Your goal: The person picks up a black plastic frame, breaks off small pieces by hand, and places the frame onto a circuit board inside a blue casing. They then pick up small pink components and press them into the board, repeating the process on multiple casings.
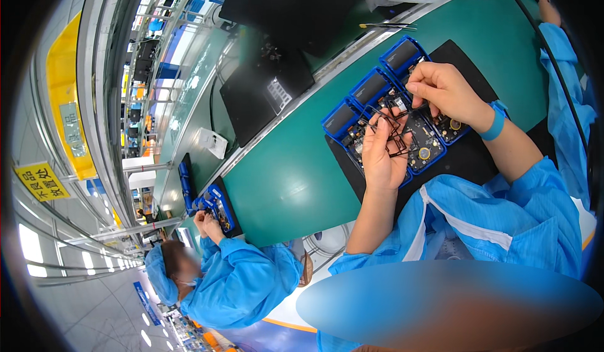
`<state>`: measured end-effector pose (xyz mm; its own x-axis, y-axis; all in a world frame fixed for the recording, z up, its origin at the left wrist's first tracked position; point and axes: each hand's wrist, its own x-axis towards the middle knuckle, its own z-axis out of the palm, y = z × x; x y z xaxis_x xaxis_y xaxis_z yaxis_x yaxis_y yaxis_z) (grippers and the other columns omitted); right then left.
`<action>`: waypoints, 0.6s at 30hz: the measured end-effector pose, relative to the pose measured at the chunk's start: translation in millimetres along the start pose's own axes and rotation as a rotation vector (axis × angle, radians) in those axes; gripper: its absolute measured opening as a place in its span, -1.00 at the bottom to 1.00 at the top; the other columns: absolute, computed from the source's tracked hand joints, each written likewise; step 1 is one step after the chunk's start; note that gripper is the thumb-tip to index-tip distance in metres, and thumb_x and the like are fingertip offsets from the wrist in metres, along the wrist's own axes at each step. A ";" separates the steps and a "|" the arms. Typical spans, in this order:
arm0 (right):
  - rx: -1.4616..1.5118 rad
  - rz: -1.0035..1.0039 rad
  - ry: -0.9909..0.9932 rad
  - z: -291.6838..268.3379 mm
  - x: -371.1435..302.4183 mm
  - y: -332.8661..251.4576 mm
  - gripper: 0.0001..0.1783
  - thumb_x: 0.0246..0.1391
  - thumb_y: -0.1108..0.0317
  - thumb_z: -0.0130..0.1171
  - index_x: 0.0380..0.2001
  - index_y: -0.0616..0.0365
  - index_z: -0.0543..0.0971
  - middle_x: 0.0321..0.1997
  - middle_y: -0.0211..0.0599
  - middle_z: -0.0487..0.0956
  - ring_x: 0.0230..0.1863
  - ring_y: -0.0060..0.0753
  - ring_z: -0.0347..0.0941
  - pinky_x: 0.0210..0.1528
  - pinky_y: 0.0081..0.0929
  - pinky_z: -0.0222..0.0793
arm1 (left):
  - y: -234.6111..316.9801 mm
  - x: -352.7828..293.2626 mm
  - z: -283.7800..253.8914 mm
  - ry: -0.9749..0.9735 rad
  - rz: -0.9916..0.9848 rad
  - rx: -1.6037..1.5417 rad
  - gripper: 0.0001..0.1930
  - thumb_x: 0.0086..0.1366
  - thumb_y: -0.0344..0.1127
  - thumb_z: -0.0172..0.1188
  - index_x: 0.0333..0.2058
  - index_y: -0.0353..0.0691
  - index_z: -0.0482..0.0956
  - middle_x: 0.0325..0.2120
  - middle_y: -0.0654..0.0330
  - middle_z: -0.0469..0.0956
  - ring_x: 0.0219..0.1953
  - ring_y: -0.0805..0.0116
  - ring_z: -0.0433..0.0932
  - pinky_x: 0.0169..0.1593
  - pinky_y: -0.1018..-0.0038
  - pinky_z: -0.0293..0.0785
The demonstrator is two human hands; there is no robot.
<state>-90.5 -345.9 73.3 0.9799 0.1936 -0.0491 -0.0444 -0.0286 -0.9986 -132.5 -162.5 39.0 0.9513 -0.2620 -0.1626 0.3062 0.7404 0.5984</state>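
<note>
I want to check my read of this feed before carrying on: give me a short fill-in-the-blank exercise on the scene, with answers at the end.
1. The left hand holds thin frames whose colour is ____.
2. The blue wristband is on the camera wearer's ____ wrist.
3. Under the black mat is a worktop coloured ____.
4. The blue housings in front of the camera wearer contain circuit ____.

Missing words: black; right; green; boards.
</note>
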 end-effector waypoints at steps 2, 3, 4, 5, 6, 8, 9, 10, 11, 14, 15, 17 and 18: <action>-0.005 -0.090 0.048 2.5 1.3 4.7 -0.87 0.11 0.38 0.09 -0.41 0.24 0.52 -0.56 -0.37 0.53 -0.69 -0.68 0.34 -0.67 -0.73 0.25 | 0.0 -0.8 -1.1 0.018 0.000 0.013 -0.81 0.38 -0.29 -0.07 -0.09 -0.11 0.43 -0.12 0.24 0.51 -0.03 0.35 0.49 -0.19 0.55 0.54; -0.004 -0.088 0.051 2.0 3.2 10.2 -0.87 0.11 0.38 0.09 -0.41 0.24 0.52 -0.56 -0.37 0.53 -0.69 -0.68 0.34 -0.67 -0.73 0.25 | -1.3 -0.6 -1.8 0.018 -0.003 0.014 -0.81 0.38 -0.29 -0.07 -0.09 -0.11 0.43 -0.12 0.24 0.51 -0.03 0.35 0.49 -0.19 0.55 0.54; -0.134 -0.329 0.128 0.3 6.9 17.7 -0.85 0.12 0.38 0.10 -0.45 0.24 0.51 -0.56 -0.39 0.50 -0.63 -0.71 0.35 -0.68 -0.75 0.23 | -3.0 -0.3 -3.3 0.020 -0.007 -0.011 -0.82 0.38 -0.28 -0.06 -0.10 -0.11 0.44 -0.12 0.24 0.51 -0.04 0.35 0.49 -0.20 0.56 0.54; -0.265 -0.569 0.205 -1.2 8.3 21.8 -0.83 0.12 0.38 0.11 -0.49 0.25 0.50 -0.57 -0.41 0.46 -0.57 -0.74 0.37 -0.68 -0.78 0.20 | -4.3 0.1 -4.6 0.021 -0.011 -0.035 -0.82 0.38 -0.27 -0.05 -0.12 -0.12 0.45 -0.13 0.24 0.52 -0.05 0.35 0.50 -0.20 0.56 0.53; -0.263 -0.568 0.204 -1.4 7.8 20.6 -0.83 0.12 0.38 0.11 -0.49 0.25 0.50 -0.57 -0.41 0.46 -0.57 -0.74 0.37 -0.68 -0.78 0.20 | -4.2 0.0 -6.3 0.023 -0.010 -0.035 -0.82 0.38 -0.27 -0.05 -0.12 -0.12 0.45 -0.13 0.24 0.52 -0.05 0.35 0.50 -0.20 0.56 0.53; -0.113 -0.369 0.023 -3.3 5.7 13.5 -0.80 0.13 0.37 0.12 -0.53 0.24 0.49 -0.56 -0.40 0.46 -0.59 -0.74 0.35 -0.66 -0.78 0.20 | -3.6 -0.2 -8.6 0.000 -0.037 -0.094 -0.83 0.39 -0.27 -0.07 -0.09 -0.08 0.39 -0.11 0.20 0.51 -0.02 0.34 0.48 -0.17 0.49 0.56; -0.113 -0.367 0.024 -4.6 4.2 9.5 -0.80 0.13 0.37 0.12 -0.53 0.24 0.49 -0.56 -0.40 0.46 -0.59 -0.74 0.35 -0.66 -0.78 0.20 | -3.0 -0.1 -5.5 0.002 -0.039 -0.094 -0.83 0.39 -0.27 -0.07 -0.09 -0.08 0.39 -0.11 0.20 0.51 -0.02 0.34 0.48 -0.17 0.49 0.56; -0.044 -0.191 -0.032 -5.6 2.9 4.9 -0.80 0.13 0.37 0.11 -0.52 0.24 0.49 -0.57 -0.41 0.45 -0.61 -0.74 0.34 -0.65 -0.77 0.21 | -2.2 -0.1 -1.0 -0.042 -0.045 -0.131 -0.83 0.39 -0.26 -0.09 -0.10 -0.09 0.39 -0.08 0.18 0.49 0.03 0.30 0.45 -0.13 0.46 0.56; 0.024 -0.016 -0.088 -5.9 1.9 1.6 -0.80 0.13 0.37 0.11 -0.52 0.24 0.49 -0.58 -0.42 0.45 -0.64 -0.74 0.32 -0.65 -0.77 0.21 | -1.5 0.0 1.7 -0.086 -0.050 -0.167 -0.82 0.40 -0.25 -0.11 -0.10 -0.10 0.39 -0.05 0.16 0.48 0.08 0.27 0.42 -0.09 0.44 0.56; -0.028 0.040 -0.099 -2.8 1.6 -3.3 -0.82 0.13 0.38 0.10 -0.51 0.22 0.51 -0.67 -0.41 0.46 -0.66 -0.72 0.32 -0.62 -0.71 0.22 | 0.1 1.2 -2.0 -0.096 -0.088 -0.223 -0.79 0.41 -0.23 -0.16 -0.11 -0.12 0.40 0.03 0.12 0.42 0.16 0.22 0.34 0.04 0.25 0.50; -0.027 0.042 -0.097 -2.7 1.5 1.3 -0.82 0.13 0.38 0.10 -0.51 0.22 0.51 -0.67 -0.41 0.46 -0.66 -0.72 0.32 -0.62 -0.71 0.22 | -0.6 1.1 0.8 -0.095 -0.091 -0.223 -0.79 0.41 -0.23 -0.16 -0.11 -0.12 0.40 0.03 0.12 0.42 0.16 0.22 0.34 0.04 0.25 0.50; 0.134 -0.088 -0.166 -2.1 2.0 13.7 -0.81 0.14 0.37 0.10 -0.51 0.21 0.47 -0.61 -0.47 0.44 -0.70 -0.75 0.28 -0.67 -0.77 0.19 | -2.6 0.8 7.5 -0.057 -0.089 -0.101 -0.69 0.42 -0.18 -0.20 -0.01 -0.14 0.40 0.10 0.10 0.35 0.21 0.16 0.26 0.15 -0.04 0.33; 0.136 -0.088 -0.171 -1.3 1.6 10.9 -0.81 0.14 0.37 0.10 -0.51 0.21 0.47 -0.61 -0.47 0.44 -0.70 -0.75 0.28 -0.67 -0.77 0.19 | -2.1 0.6 6.4 -0.053 -0.086 -0.100 -0.69 0.42 -0.18 -0.20 -0.01 -0.14 0.40 0.10 0.10 0.35 0.21 0.16 0.26 0.15 -0.04 0.33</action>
<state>-89.2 -347.2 62.4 0.9342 0.3535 0.0477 0.0030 0.1259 -0.9920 -132.8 -168.2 42.6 0.9191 -0.3572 -0.1665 0.3907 0.7710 0.5029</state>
